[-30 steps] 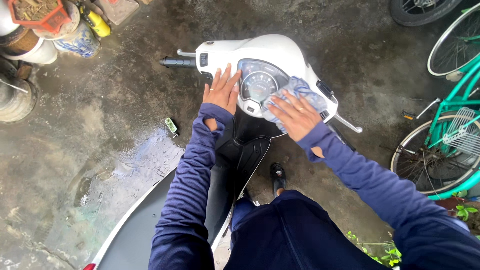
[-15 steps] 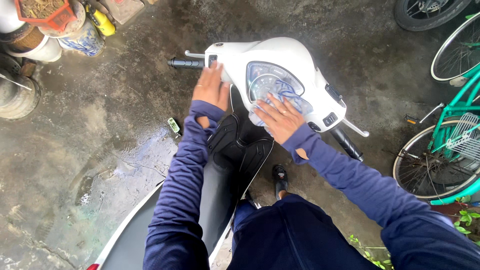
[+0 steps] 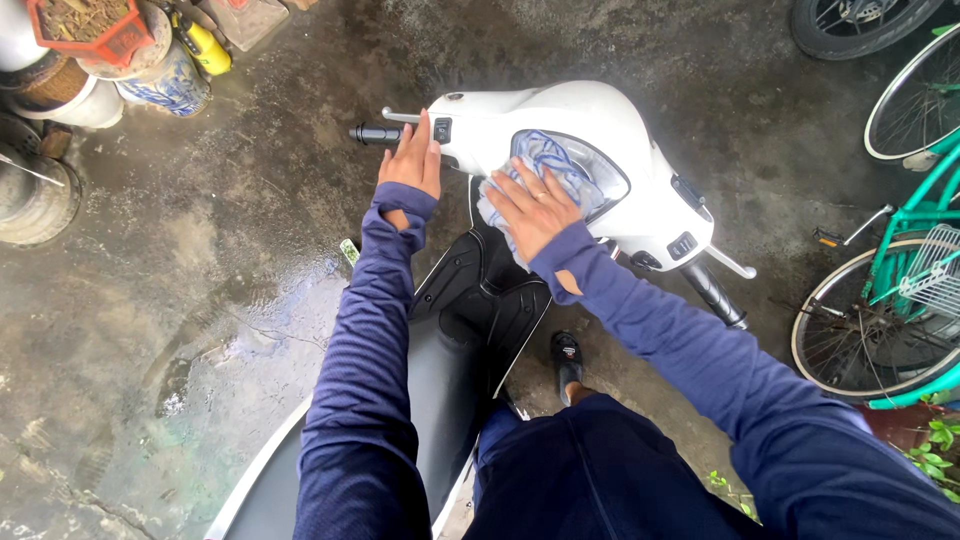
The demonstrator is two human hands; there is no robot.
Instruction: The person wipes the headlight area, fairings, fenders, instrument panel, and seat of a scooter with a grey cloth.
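A white scooter (image 3: 585,115) stands below me on wet concrete, its handlebar head turned left. My left hand (image 3: 411,160) lies flat on the left end of the handlebar cover, beside the black grip (image 3: 375,134). My right hand (image 3: 535,208) presses a blue and white cloth (image 3: 548,168) onto the round speedometer glass (image 3: 608,175), which the cloth partly hides. Both arms wear dark blue sleeves with thumb holes. The black leg shield (image 3: 480,285) and seat lie under my arms.
A teal bicycle (image 3: 900,290) with a white basket stands at right; a second bicycle wheel (image 3: 912,90) and a dark tyre (image 3: 850,25) are at the top right. Pots, a yellow spray bottle (image 3: 200,42) and an old tyre (image 3: 35,195) crowd the top left. My sandalled foot (image 3: 567,360) rests on the ground.
The handlebar head has swung further to the left. My right hand has slid the cloth left and down across the speedometer. My left hand has followed the handlebar's left end.
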